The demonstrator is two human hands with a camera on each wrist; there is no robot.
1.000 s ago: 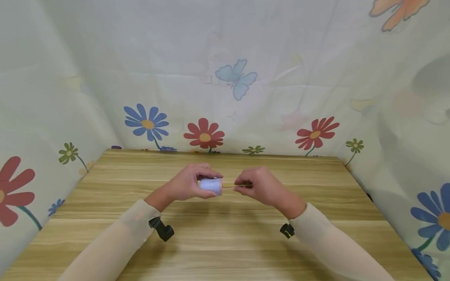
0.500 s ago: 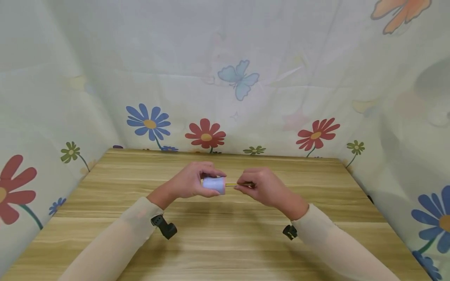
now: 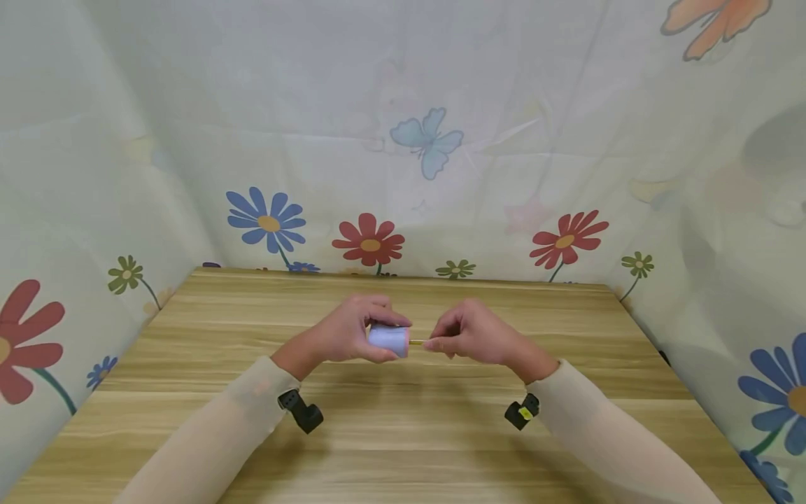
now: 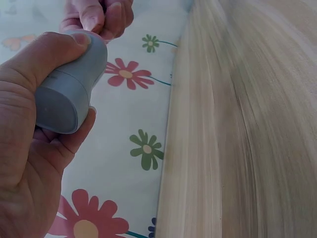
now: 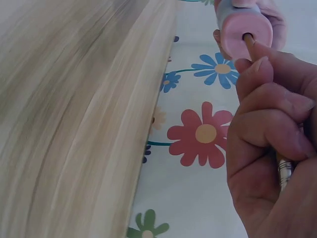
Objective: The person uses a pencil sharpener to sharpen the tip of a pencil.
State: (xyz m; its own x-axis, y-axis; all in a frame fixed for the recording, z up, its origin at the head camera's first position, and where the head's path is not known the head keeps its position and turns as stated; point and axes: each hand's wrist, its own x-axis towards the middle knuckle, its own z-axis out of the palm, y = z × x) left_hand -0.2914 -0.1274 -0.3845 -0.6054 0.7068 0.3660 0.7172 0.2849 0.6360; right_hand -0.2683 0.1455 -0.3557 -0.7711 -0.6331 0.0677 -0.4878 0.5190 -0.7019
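I see one wood-grained bench (image 3: 403, 441). Above it, nearer the far edge, the left hand (image 3: 349, 329), one of two, grips one smooth, pale-blue, plastic-looking cylinder (image 3: 387, 340), its flat pink end (image 5: 235, 37) facing the bench's right edge; the right hand (image 3: 480, 336) pinches one slim yellow-brown rod (image 3: 416, 342), which enters that end's single round hole.

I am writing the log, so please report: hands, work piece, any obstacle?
Left hand grips blue sharpener. Right hand pinches pencil. Pencil inserted in sharpener's pink end. No obstacle visible.
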